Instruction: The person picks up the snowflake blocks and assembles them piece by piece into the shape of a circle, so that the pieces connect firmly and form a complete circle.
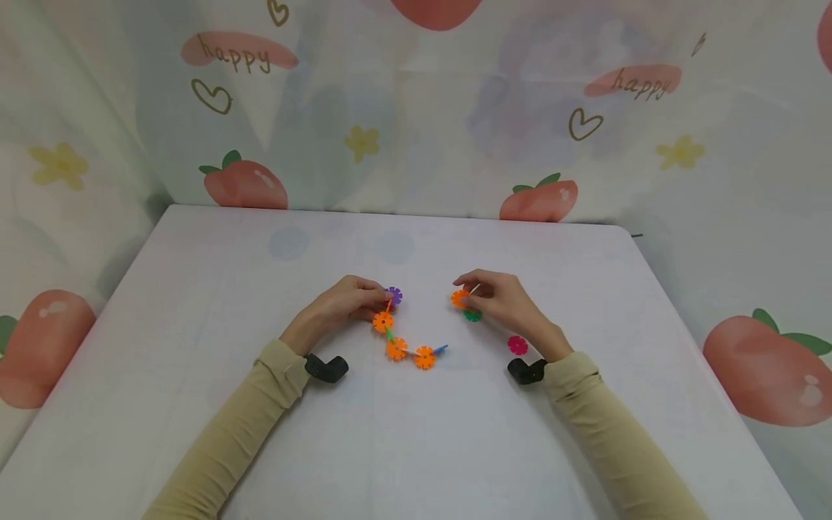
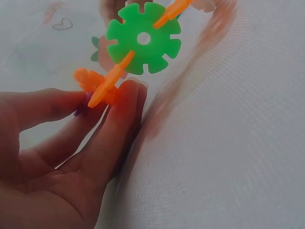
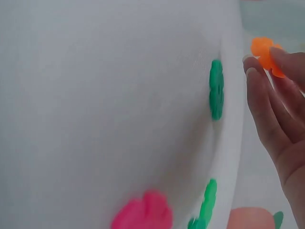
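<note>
My left hand (image 1: 347, 300) pinches one end of a chain of linked notched plastic discs, next to a purple disc (image 1: 394, 295). From there the chain bends down and right through orange discs (image 1: 383, 322) and a green disc (image 2: 143, 57) to a blue disc (image 1: 440, 349) at its far end. In the left wrist view the thumb and fingers close on the orange pieces below the green disc. My right hand (image 1: 503, 300) holds a loose orange disc (image 3: 268, 57) between thumb and fingers, apart from the chain. A dark green disc (image 3: 217, 90) lies just below that hand.
A pink disc (image 1: 518, 345) lies on the white-covered table (image 1: 390, 448) near the right wrist. A lighter green disc (image 3: 208, 205) shows beside it in the right wrist view. Behind the table hangs a printed curtain (image 1: 429, 130). Both wrists carry black camera mounts (image 1: 328, 368).
</note>
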### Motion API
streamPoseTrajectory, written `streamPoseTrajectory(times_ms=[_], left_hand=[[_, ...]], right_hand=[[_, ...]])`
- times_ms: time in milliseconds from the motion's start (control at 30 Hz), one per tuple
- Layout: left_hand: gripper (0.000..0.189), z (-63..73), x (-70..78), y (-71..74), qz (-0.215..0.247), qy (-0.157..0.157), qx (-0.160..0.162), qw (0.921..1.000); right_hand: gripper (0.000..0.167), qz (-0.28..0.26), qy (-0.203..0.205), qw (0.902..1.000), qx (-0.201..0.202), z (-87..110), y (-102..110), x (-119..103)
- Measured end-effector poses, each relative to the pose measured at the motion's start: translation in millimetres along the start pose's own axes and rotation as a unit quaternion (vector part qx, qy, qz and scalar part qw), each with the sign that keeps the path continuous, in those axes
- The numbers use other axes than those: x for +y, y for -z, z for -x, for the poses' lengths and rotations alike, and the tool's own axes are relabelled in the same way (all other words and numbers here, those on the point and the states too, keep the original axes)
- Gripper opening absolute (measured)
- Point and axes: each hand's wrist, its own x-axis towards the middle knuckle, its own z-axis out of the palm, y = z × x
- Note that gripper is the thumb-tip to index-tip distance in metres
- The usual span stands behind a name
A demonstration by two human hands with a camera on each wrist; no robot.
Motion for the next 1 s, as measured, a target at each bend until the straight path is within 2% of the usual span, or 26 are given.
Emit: streamPoseTrajectory(times_ms=[333, 600, 867, 1000], left_hand=[[0.031, 2.7, -0.8, 0.8, 0.01, 0.006, 0.003, 0.9999], [0.031, 3.2, 0.0, 1.4, 0.003, 0.007, 0.001, 1.0], [0.031, 2.2, 1.0, 1.5, 0.002, 0.007, -0.003, 1.0], [0.031, 1.7, 1.4, 2.1, 0.002, 0.012, -0.003, 0.9999]], right_hand=[[0.014, -0.071, -0.022, 0.9972, -0.01, -20.4, -20, -16], [0.012, -0.106, -0.01, 0.9942, -0.013, -35.9, -35, -31], [0.009, -0.093, 0.016, 0.9954, -0.017, -46.2, -42, -39], [0.008, -0.083, 0.015, 0.9963, -0.012, -48.4, -45, -39]])
